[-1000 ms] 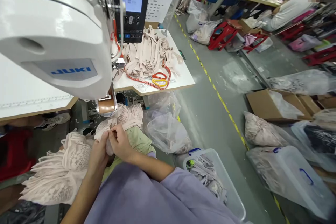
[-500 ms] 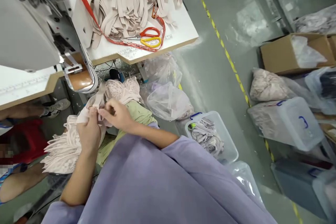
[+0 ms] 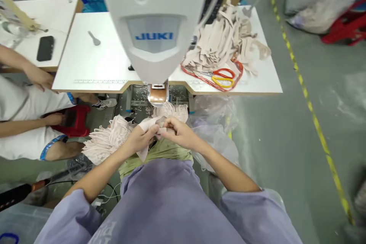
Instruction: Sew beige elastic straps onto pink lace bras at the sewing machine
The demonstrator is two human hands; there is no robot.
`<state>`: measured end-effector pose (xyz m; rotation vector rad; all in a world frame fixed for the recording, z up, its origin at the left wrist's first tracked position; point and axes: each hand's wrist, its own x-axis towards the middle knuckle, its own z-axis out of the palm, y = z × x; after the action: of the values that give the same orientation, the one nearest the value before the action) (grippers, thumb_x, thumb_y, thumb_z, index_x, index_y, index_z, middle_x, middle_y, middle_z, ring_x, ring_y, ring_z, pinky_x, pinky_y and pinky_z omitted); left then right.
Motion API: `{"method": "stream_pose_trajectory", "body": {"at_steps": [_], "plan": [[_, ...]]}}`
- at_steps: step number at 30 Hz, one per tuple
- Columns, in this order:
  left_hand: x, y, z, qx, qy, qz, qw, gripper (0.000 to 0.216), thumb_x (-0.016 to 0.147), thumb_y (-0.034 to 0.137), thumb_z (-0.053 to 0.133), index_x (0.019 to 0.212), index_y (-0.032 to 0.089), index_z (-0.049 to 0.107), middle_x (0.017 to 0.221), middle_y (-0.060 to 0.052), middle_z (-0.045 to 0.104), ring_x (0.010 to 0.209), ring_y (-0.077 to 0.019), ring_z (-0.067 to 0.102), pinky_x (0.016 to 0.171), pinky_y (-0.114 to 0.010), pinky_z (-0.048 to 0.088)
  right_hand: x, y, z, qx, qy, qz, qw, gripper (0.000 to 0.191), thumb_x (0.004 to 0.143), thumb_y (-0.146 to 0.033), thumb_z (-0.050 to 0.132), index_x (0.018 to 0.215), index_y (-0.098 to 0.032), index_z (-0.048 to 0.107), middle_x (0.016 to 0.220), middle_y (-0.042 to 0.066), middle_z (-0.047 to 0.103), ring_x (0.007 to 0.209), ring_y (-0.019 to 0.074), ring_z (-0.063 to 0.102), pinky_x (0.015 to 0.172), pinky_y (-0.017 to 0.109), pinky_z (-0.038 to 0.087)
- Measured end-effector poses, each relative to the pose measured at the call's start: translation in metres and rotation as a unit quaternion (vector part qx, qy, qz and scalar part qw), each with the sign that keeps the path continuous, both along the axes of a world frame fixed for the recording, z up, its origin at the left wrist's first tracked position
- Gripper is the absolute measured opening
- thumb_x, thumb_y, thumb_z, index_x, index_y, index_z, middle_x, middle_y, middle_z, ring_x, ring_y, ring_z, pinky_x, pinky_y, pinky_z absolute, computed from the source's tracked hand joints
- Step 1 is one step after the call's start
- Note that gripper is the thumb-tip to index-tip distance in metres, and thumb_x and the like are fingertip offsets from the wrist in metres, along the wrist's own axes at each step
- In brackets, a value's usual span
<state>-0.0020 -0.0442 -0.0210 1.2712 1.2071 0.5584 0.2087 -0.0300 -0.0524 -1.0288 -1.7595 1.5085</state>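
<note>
One pale pink cloth piece (image 3: 148, 123) is held between both hands near the centre of the frame, one corner hanging below. The left hand (image 3: 140, 138) pinches it between thumb and fingers; the right hand (image 3: 181, 134), fingers curled, pinches its right end between thumb and forefinger. A pile of pale lace garments (image 3: 107, 139) lies just left of the hands, and a lace bundle (image 3: 174, 111) sits just above them. Green cloth (image 3: 160, 153) covers the lap below.

At upper centre hangs the white head of a JUKI sewing machine (image 3: 156, 7). Its white table (image 3: 97, 61) bears, at upper right, a heap of beige strips (image 3: 217, 42) with red-and-yellow-handled scissors (image 3: 223, 79) near its lower edge. Plastic bags (image 3: 219, 137) lie right of centre. At the left edge, another person's arm (image 3: 17, 59) reaches toward the table, above a red stool (image 3: 81, 122). Yellow-and-black tape (image 3: 314, 110) crosses the floor at right.
</note>
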Motion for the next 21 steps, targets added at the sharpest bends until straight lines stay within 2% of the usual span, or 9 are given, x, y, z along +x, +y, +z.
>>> {"method": "stream_pose_trajectory", "body": {"at_steps": [2, 3, 5, 7, 9, 11, 16, 19, 21], "plan": [[-0.006, 0.000, 0.002, -0.055, -0.023, 0.026, 0.998, 0.052, 0.094, 0.063, 0.043, 0.107, 0.018, 0.065, 0.074, -0.004, 0.070, 0.043, -0.0101, 0.042, 0.044, -0.026, 0.032, 0.002, -0.004, -0.008, 0.005, -0.023, -0.120, 0.993, 0.016, 0.088, -0.033, 0.062, 0.089, -0.022, 0.050, 0.076, -0.004, 0.053, 0.062, 0.0106, 0.045, 0.061, 0.024, 0.037], [-0.008, 0.000, 0.004, -0.071, -0.031, 0.039, 0.996, 0.054, 0.095, 0.065, 0.041, 0.113, 0.019, 0.063, 0.071, -0.003, 0.070, 0.042, -0.0101, 0.041, 0.043, -0.026, 0.031, 0.002, -0.007, -0.012, 0.012, -0.036, -0.176, 0.984, 0.015, 0.087, -0.031, 0.062, 0.088, -0.022, 0.051, 0.072, -0.005, 0.050, 0.059, 0.0103, 0.041, 0.059, 0.024, 0.035], [-0.010, 0.000, 0.006, -0.079, -0.042, 0.068, 0.994, 0.052, 0.095, 0.065, 0.039, 0.107, 0.020, 0.063, 0.056, 0.002, 0.059, 0.040, -0.0098, 0.038, 0.043, -0.025, 0.029, 0.001, -0.012, -0.016, 0.012, -0.052, -0.226, 0.973, 0.010, 0.088, -0.031, 0.061, 0.087, -0.022, 0.056, 0.068, -0.005, 0.048, 0.056, 0.0106, 0.039, 0.057, 0.025, 0.033], [-0.009, 0.000, 0.007, -0.072, -0.054, 0.102, 0.991, 0.047, 0.095, 0.063, 0.041, 0.094, 0.020, 0.059, 0.048, 0.007, 0.045, 0.041, -0.0088, 0.034, 0.044, -0.023, 0.027, -0.008, -0.017, -0.017, -0.020, -0.037, -0.180, 0.983, 0.014, 0.090, -0.035, 0.060, 0.090, -0.021, 0.064, 0.072, -0.002, 0.056, 0.059, 0.0118, 0.044, 0.058, 0.026, 0.035], [-0.006, 0.000, 0.006, -0.057, -0.063, 0.117, 0.989, 0.042, 0.095, 0.061, 0.046, 0.087, 0.020, 0.055, 0.049, 0.008, 0.039, 0.043, -0.0081, 0.032, 0.046, -0.022, 0.028, -0.022, -0.021, -0.016, -0.071, 0.014, -0.120, 0.990, 0.023, 0.090, -0.042, 0.061, 0.097, -0.021, 0.069, 0.082, 0.002, 0.063, 0.063, 0.0125, 0.048, 0.058, 0.026, 0.038], [-0.003, 0.000, 0.005, -0.038, -0.062, 0.105, 0.992, 0.038, 0.095, 0.057, 0.048, 0.086, 0.020, 0.052, 0.053, 0.008, 0.040, 0.047, -0.0081, 0.034, 0.049, -0.021, 0.031, -0.038, -0.022, -0.016, -0.118, 0.060, -0.117, 0.984, 0.030, 0.087, -0.048, 0.063, 0.098, -0.021, 0.069, 0.081, 0.002, 0.063, 0.061, 0.0121, 0.047, 0.056, 0.026, 0.038], [-0.003, -0.003, 0.009, 0.018, -0.065, 0.073, 0.995, 0.030, 0.093, 0.047, 0.058, 0.091, 0.017, 0.059, 0.067, 0.004, 0.051, 0.061, -0.0094, 0.045, 0.059, -0.022, 0.039, -0.060, -0.015, -0.016, -0.205, 0.136, -0.186, 0.951, 0.033, 0.078, -0.052, 0.068, 0.084, -0.020, 0.063, 0.063, -0.004, 0.051, 0.053, 0.0097, 0.039, 0.050, 0.024, 0.033], [-0.006, -0.004, 0.010, 0.028, -0.091, 0.082, 0.992, 0.027, 0.089, 0.043, 0.066, 0.088, 0.016, 0.063, 0.076, 0.000, 0.060, 0.070, -0.0120, 0.053, 0.065, -0.023, 0.043, -0.058, -0.010, -0.012, -0.286, 0.177, -0.156, 0.929, 0.032, 0.074, -0.050, 0.070, 0.073, -0.020, 0.058, 0.058, -0.006, 0.045, 0.048, 0.0075, 0.032, 0.048, 0.023, 0.029], [-0.005, -0.006, 0.007, 0.012, -0.116, 0.116, 0.986, 0.027, 0.087, 0.041, 0.069, 0.084, 0.015, 0.064, 0.074, -0.001, 0.062, 0.069, -0.0123, 0.054, 0.065, -0.023, 0.044, -0.054, -0.008, -0.008, -0.301, 0.177, -0.141, 0.926, 0.033, 0.074, -0.050, 0.071, 0.072, -0.020, 0.057, 0.056, -0.006, 0.045, 0.046, 0.0072, 0.031, 0.047, 0.024, 0.029]]}}
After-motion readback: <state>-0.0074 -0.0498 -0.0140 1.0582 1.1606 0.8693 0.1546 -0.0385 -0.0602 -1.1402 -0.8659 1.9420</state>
